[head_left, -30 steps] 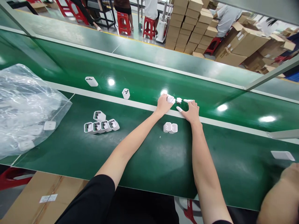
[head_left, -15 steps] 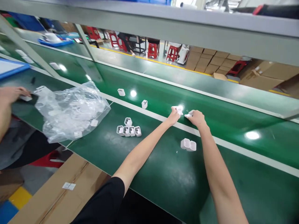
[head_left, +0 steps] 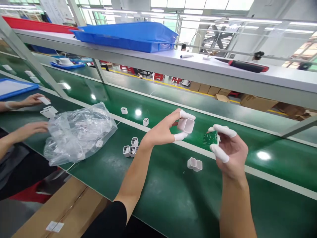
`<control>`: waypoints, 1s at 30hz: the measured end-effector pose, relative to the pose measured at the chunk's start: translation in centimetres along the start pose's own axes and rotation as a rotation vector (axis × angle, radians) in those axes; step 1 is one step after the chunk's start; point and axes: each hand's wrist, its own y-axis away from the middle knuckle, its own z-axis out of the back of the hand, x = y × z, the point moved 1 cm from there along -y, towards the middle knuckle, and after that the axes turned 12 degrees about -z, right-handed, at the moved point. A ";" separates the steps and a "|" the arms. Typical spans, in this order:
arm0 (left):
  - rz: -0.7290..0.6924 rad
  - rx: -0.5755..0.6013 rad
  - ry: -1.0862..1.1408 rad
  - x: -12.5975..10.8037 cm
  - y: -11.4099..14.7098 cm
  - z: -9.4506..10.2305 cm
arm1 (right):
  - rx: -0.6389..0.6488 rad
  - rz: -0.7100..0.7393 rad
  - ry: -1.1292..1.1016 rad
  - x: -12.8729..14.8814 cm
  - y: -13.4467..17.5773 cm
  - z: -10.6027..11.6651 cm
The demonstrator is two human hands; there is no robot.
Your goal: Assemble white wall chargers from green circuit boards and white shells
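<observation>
My left hand (head_left: 170,127), with white finger cots on, pinches a white plastic housing (head_left: 187,125) whose open end faces me. To its right, my right hand (head_left: 229,143) holds a green circuit board (head_left: 210,138) by its edge between cotted fingertips. The board and the housing are apart, both raised above the bench. Below them, two empty white housings (head_left: 194,164) stand side by side on the green bench. Left of my forearm is a cluster of white housings (head_left: 130,150) with dark parts inside, partly hidden by my arm.
Two more housings (head_left: 124,110) lie spread out on the green conveyor belt. A clear plastic bag (head_left: 79,132) of white parts lies at left, beside a co-worker's hands (head_left: 37,99). Overhead, a shelf holds a blue tray (head_left: 128,34) and a black-and-red tool (head_left: 247,65).
Both hands have come up and nearer from over the belt, now with a housing in the left and a circuit board in the right. My view has tilted upward.
</observation>
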 end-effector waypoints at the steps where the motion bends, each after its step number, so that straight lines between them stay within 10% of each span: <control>1: -0.044 0.008 0.001 -0.9 0.0 -0.2 | 0.035 0.050 0.015 1.6 0.9 -0.7; 6: -0.146 0.007 0.048 -3.2 -0.2 -1.7 | 0.010 0.253 0.027 5.2 3.5 -2.1; 16: -0.450 -0.408 -0.078 -0.3 -1.5 -6.3 | -0.142 0.265 -0.020 4.8 4.4 -2.9; 30: -0.619 -0.291 -0.278 -1.0 -1.9 -7.2 | -0.097 0.385 0.117 2.7 4.5 -3.0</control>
